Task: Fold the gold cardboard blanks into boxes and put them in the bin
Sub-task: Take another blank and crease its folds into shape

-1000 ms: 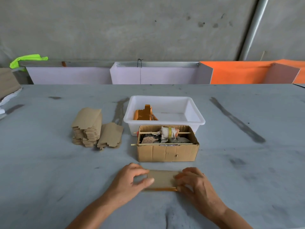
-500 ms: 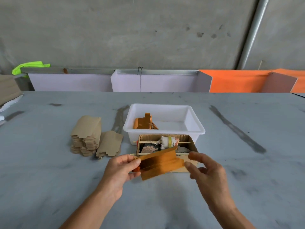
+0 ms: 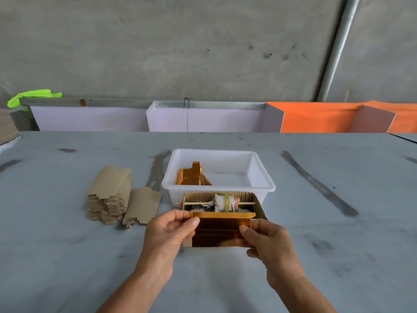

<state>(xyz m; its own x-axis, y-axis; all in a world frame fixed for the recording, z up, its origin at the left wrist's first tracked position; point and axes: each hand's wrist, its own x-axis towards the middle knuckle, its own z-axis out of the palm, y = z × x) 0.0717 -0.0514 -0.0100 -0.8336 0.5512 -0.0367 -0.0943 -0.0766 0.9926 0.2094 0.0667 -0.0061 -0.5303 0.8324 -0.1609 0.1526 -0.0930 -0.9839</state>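
Whereas half a second ago gripped by the left hand alone and tilted, with the right hand open beside it, now held level and squared up above the grey table (image 3: 67, 256), in front of the brown cardboard box (image 3: 259, 206): gold blank (image 3: 220, 231), shiny side toward the camera, top edge folded over into a narrow flap. Left hand (image 3: 168, 236): clamped on the blank's left end, thumb on the front face, fingers curled behind. Right hand (image 3: 268, 242): now pinching the right end, thumb on the front face, fingers behind. Behind the cardboard box and touching it: white plastic bin (image 3: 264, 177), holding folded gold boxes (image 3: 191, 177) at its left side, unchanged. Inside the cardboard box: thin wooden stick (image 3: 198, 202) across the opening, carrying a wrapped cloth roll (image 3: 222, 203); dark items beneath, not identifiable. Left of the bin, unchanged: stack of flat blanks (image 3: 110, 195), brown side up, with a few leaning beside it.
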